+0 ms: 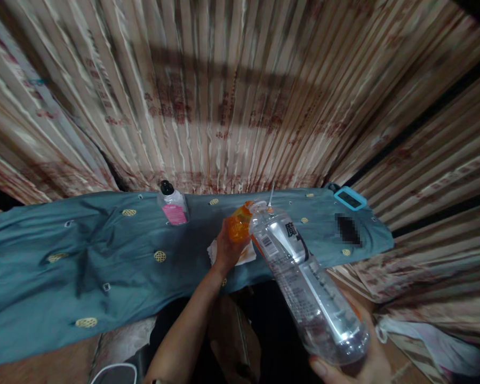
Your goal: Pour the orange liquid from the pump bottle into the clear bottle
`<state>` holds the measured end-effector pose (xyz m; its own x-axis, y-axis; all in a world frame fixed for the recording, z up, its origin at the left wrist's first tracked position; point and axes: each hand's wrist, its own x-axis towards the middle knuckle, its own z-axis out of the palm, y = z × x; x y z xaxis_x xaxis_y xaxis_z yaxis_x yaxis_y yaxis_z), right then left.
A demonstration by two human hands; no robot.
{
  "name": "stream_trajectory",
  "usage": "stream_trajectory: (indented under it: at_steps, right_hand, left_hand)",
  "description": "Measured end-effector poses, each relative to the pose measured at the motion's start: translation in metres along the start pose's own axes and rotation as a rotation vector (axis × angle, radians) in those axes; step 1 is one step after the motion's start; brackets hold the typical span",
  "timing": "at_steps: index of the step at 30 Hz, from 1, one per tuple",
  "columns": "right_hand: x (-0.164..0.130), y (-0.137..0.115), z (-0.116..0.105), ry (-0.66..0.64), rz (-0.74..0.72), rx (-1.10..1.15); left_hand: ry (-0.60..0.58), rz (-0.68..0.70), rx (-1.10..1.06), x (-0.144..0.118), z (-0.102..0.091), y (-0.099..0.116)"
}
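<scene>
My left hand (229, 249) is wrapped round a small see-through orange container (240, 223), which it holds just above the cloth-covered table. A large clear plastic bottle (304, 282) with a silver label lies tilted in my right hand (356, 346), which grips it near its base. The mouth of that bottle points away from me and meets or overlaps the orange container; I cannot tell if they touch. Beneath my left hand is a white tissue (246, 255), partly hidden. Behind the bottle's neck a thin pale stick (272, 193) stands up, its lower end hidden.
A teal patterned cloth (104, 234) covers the long table. On it stands a black-capped bottle with a pink label (175, 207). At the right end are a blue-framed device (350, 198) and a blurred-out dark object (348, 229). Pleated curtains (224, 96) hang close behind.
</scene>
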<state>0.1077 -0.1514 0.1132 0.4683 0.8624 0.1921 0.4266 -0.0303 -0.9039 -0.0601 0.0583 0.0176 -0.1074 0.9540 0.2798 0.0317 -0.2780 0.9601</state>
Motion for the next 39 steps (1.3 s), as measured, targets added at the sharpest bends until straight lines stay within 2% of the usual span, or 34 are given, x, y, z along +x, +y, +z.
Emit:
stream_trajectory:
  at_steps: [5,25,39]
  right_hand:
    - [-0.0005,-0.0003,-0.0002,-0.004,0.030,0.008]
    - [0.0003,-0.0031,-0.0027,-0.006,-0.031,-0.089]
    - [-0.0004,0.0019,-0.0010,0.004,-0.004,-0.016]
  left_hand:
    - [0.007,0.000,0.018,-0.0002,-0.0006,0.0014]
    - [-0.020,-0.020,0.025,-0.0004,-0.0020,-0.0004]
    - [-0.007,-0.008,0.034,0.0000,-0.0010,0.0015]
